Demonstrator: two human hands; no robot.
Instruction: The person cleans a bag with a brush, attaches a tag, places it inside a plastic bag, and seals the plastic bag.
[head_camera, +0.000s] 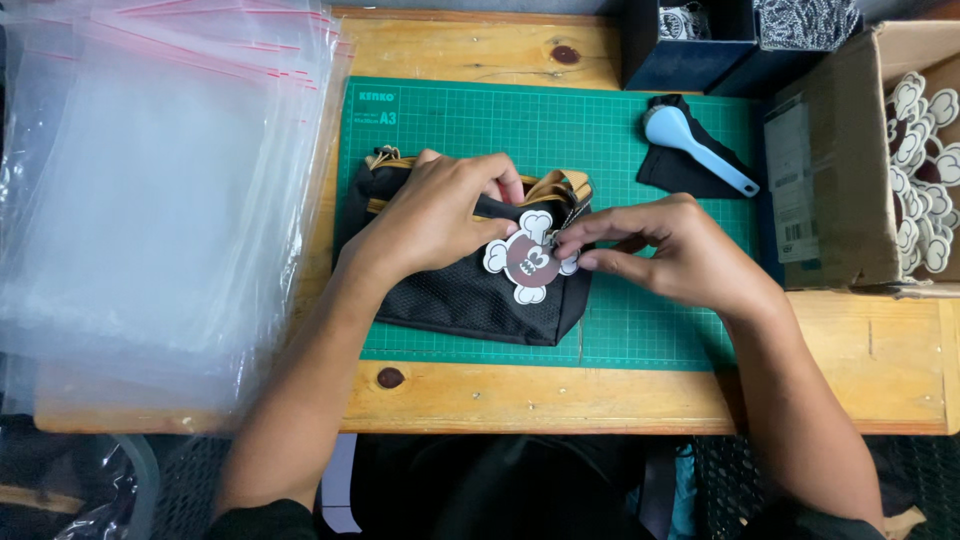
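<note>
I am pressing my left hand (440, 215) down on the black pouch (465, 290), which lies on the green cutting mat (650, 330), so it stays put. At the pouch's right end, my right hand (670, 250) is pinching the zipper pull by the cartoon tag (528, 262).

2 hands (440, 215), 1 black pouch (450, 295), 1 skull tag (528, 260), 1 blue brush (695, 145), 1 cardboard box (830, 170), 1 bag stack (150, 190).

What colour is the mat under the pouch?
Green cutting mat with a pale grid, seen from the head view.
</note>
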